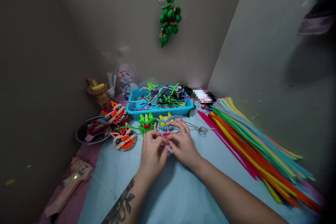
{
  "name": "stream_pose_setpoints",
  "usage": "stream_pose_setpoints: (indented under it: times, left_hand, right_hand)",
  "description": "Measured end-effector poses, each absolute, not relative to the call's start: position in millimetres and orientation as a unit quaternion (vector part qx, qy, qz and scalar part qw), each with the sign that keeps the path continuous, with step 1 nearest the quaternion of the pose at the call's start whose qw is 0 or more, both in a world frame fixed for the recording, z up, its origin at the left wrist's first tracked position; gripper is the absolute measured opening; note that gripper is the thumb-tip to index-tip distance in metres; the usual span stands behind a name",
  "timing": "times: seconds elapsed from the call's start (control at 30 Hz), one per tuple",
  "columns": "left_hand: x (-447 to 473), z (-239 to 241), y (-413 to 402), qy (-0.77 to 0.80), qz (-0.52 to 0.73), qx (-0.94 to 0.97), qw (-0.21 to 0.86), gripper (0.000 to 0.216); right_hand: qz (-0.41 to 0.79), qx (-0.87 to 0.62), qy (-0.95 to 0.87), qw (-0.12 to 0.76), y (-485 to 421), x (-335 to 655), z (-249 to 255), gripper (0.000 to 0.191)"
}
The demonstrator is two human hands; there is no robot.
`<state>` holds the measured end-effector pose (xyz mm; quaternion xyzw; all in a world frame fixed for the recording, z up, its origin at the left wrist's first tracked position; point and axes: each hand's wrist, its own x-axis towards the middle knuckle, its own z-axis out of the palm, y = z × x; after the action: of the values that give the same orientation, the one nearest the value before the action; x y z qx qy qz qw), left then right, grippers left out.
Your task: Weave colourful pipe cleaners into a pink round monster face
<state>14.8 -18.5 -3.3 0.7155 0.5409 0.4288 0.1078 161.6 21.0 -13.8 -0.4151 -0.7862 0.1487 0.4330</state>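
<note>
My left hand [151, 153] and my right hand [182, 144] meet over the light blue table top [183, 189], fingers pinched together on a pink pipe cleaner [166, 145] bent between them. Just beyond my fingers lie a green pipe-cleaner figure [147, 123] and a blue and yellow one [165, 121]. An orange and white woven figure [124, 139] lies left of my left hand. Small scissors [200, 129] lie just right of my right hand.
A blue tray [157, 111] of tangled pipe-cleaner scraps stands at the back. A long fan of coloured pipe cleaners [257, 147] covers the right side. A metal bowl [90, 132] with woven pieces and a pink glue gun [69, 185] lie left. A green ornament [170, 17] hangs on the wall.
</note>
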Motion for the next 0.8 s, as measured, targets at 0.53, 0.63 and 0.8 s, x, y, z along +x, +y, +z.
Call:
stream_pose_setpoints:
  times: [0.53, 0.63, 0.8]
  left_hand:
    - [15.7, -17.5, -13.8, 0.526, 0.476, 0.644, 0.288, 0.009]
    - [15.7, -16.9, -12.4, 0.540, 0.493, 0.614, 0.298, 0.008]
    - [11.5, -10.3, -8.4, 0.552, 0.529, 0.571, 0.299, 0.006]
  right_hand:
    - [0.212, -0.496, -0.720, 0.437, 28.4, 161.8, -19.8, 0.011]
    - [0.245, -0.495, -0.703, 0.448, 30.5, 164.0, -19.0, 0.011]
    - [0.311, -0.483, -0.693, 0.436, 31.1, 168.6, -15.2, 0.009]
